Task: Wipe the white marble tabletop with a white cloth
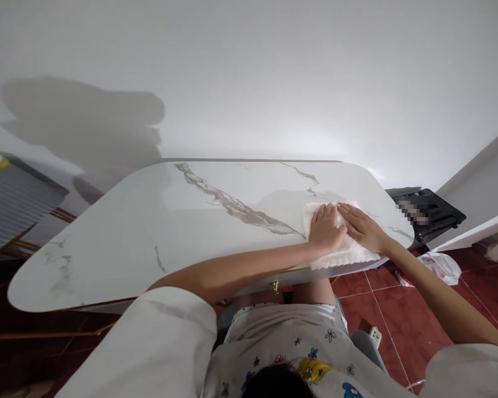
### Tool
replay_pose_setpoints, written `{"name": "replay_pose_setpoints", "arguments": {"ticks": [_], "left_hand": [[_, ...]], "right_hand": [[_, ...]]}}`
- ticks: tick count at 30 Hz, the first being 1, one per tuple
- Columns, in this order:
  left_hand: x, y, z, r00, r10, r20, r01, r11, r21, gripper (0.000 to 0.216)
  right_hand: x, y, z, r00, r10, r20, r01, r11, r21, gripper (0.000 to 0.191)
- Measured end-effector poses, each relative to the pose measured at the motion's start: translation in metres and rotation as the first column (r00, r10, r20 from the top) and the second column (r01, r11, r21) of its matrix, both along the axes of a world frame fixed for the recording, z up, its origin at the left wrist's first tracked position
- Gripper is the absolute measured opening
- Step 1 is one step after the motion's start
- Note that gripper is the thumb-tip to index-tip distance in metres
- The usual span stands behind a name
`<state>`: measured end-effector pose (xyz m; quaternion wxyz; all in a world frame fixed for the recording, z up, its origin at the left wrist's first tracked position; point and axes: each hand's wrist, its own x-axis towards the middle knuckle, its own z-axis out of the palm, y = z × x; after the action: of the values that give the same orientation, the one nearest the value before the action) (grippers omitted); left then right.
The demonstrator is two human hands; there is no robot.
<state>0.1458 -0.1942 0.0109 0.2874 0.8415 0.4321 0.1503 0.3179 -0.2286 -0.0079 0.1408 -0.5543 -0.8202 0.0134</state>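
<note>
A white cloth [348, 251] lies on the right part of a white marble table [149, 232] with grey veins. My left hand [326, 228] rests flat on the cloth with its fingers stretched out. Beside it, my right hand [359, 225] also presses flat on the cloth, fingers pointing left and touching the left hand. Both arms reach over the table's near edge. The cloth hangs slightly over that edge.
A plain white wall rises behind the table. A black object [429, 213] sits past the table's right end. A crumpled plastic bag [437, 266] lies on the red tiled floor [398, 315]. A ribbed grey piece of furniture [12, 202] stands at the left.
</note>
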Motion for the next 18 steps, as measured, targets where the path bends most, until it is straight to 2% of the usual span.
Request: {"name": "replay_pose_setpoints", "arguments": {"ticks": [4,7,11,13,16,18], "left_hand": [[0.017,0.038,0.002,0.999,-0.031,0.040,0.028,0.998,0.060,0.057],[0.026,0.079,-0.002,0.997,-0.023,0.079,0.010,0.988,0.154,0.050],[0.040,0.134,-0.006,0.998,0.028,0.052,-0.041,0.965,0.259,0.043],[0.046,0.160,-0.007,0.998,0.053,0.042,-0.063,0.949,0.310,0.041],[0.054,0.195,-0.009,0.997,0.070,0.040,-0.080,0.932,0.355,0.039],[0.059,0.215,-0.010,0.997,0.071,0.037,-0.080,0.923,0.377,0.039]], "right_hand": [[0.019,0.035,-0.003,0.997,-0.075,0.014,0.074,0.997,0.030,0.060],[0.029,0.082,-0.004,0.996,-0.093,0.008,0.093,0.996,0.016,0.061],[0.039,0.156,-0.003,0.997,-0.075,-0.030,0.073,0.996,-0.052,0.063],[0.041,0.189,-0.004,0.990,-0.118,-0.074,0.113,0.991,-0.071,0.062],[0.044,0.227,-0.005,0.973,-0.185,-0.137,0.178,0.982,-0.062,0.059],[0.046,0.245,-0.006,0.970,-0.182,-0.158,0.178,0.983,-0.040,0.057]]}}
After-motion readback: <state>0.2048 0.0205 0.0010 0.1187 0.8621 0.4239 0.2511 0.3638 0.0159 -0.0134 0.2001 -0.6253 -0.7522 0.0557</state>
